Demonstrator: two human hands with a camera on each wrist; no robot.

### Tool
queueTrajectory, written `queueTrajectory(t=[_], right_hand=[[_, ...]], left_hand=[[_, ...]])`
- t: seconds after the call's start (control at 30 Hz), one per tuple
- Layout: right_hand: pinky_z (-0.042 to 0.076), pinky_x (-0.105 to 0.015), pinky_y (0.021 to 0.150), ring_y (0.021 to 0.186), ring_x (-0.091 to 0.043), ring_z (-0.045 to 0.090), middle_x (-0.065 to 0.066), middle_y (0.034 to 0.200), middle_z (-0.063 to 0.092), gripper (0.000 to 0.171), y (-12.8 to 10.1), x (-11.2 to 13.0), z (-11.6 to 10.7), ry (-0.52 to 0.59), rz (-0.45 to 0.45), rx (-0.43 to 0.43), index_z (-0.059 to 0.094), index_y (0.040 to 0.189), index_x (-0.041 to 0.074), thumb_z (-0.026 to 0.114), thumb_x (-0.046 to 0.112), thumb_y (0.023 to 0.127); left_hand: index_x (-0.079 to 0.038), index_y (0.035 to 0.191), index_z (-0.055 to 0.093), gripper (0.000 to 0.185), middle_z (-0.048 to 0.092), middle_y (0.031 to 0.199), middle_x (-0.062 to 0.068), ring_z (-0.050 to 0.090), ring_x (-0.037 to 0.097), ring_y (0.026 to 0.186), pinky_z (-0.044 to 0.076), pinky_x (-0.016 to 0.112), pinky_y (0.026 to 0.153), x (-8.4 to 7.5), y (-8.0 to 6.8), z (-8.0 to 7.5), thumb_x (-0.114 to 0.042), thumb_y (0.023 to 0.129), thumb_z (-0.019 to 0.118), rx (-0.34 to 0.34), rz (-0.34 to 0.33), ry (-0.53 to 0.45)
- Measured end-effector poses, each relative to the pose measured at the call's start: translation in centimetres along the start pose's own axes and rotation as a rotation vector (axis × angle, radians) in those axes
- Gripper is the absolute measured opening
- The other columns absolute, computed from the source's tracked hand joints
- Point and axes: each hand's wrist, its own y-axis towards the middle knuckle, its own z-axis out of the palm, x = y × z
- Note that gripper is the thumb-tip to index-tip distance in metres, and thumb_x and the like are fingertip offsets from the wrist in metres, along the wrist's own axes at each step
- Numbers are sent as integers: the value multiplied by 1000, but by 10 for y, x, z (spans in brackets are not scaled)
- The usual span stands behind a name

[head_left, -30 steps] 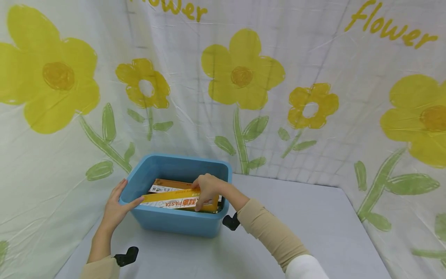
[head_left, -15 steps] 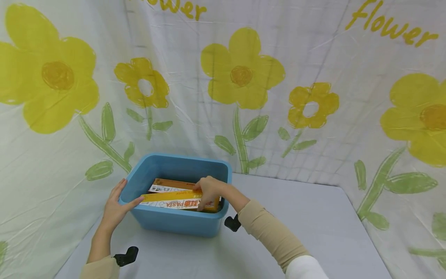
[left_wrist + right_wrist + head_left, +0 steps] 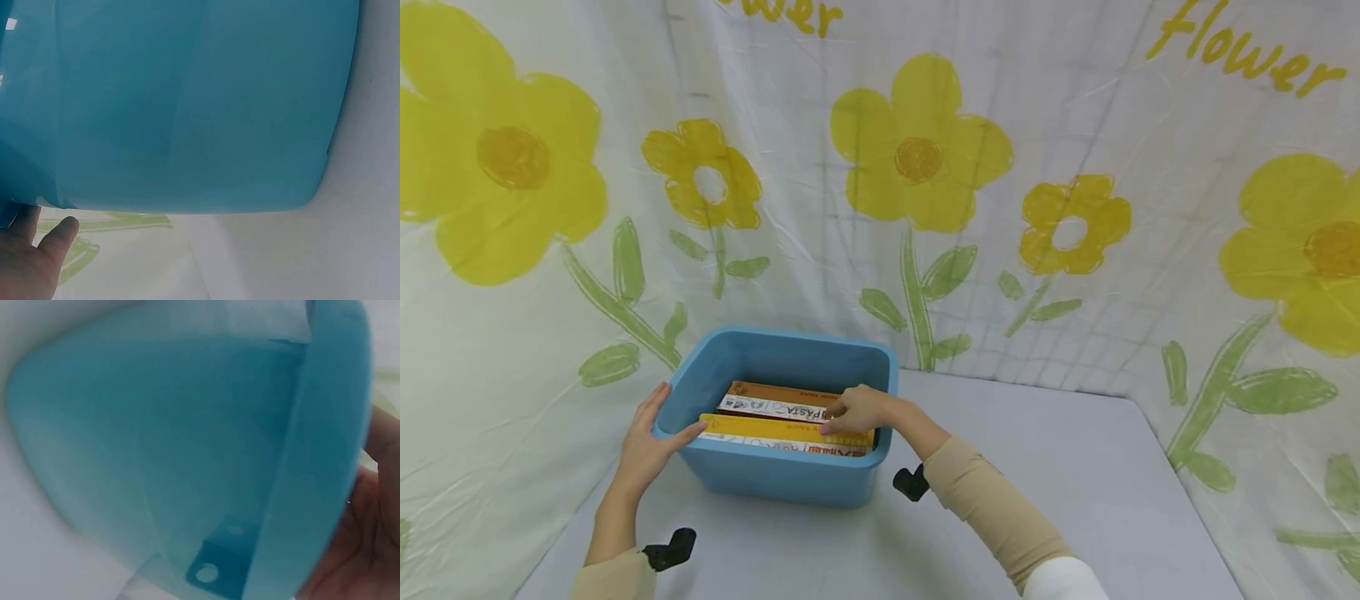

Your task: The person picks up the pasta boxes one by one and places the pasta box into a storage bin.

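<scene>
In the head view a blue plastic bin holds a yellow-and-white pasta box along its front wall. Behind that box lies a brown-and-white pasta box. My left hand is spread at the bin's front left corner, thumb over the rim and the other fingers along the outer left side. Fingers of this hand show beside the bin in the left wrist view. My right hand reaches over the right rim, fingertips on top of the yellow box near its right end. The rim partly hides this hand in the right wrist view.
The bin stands on a pale grey table, toward its left part. A white curtain with yellow flowers hangs close behind the table and along both sides. Black wrist cameras sit on the forearms.
The yellow pasta box has gone from tilted to level and lower, against the front wall. My right hand has eased its grip and shifted slightly right; the left hand stays on the bin.
</scene>
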Motion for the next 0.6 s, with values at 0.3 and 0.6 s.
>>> queueTrajectory(t=[0.3, 0.6], right_hand=[[47, -31, 59, 60, -22, 57, -15, 116, 56, 54, -33, -20, 5, 193, -103, -332, 48, 128, 15, 53, 45, 84], [16, -53, 102, 131, -20, 16, -4, 137, 35, 60, -85, -70, 35, 260, 3, -631, 41, 133, 15, 47, 50, 85]], left_hand=[[-21, 143, 12, 88, 4, 148, 1, 2, 33, 132, 14, 70, 88, 31, 10, 11, -43, 76, 64, -36, 15, -23], [-22, 143, 10, 88, 3, 148, 2, 2, 34, 132, 11, 69, 91, 23, 7, 5, -42, 76, 65, -19, 2, -22]])
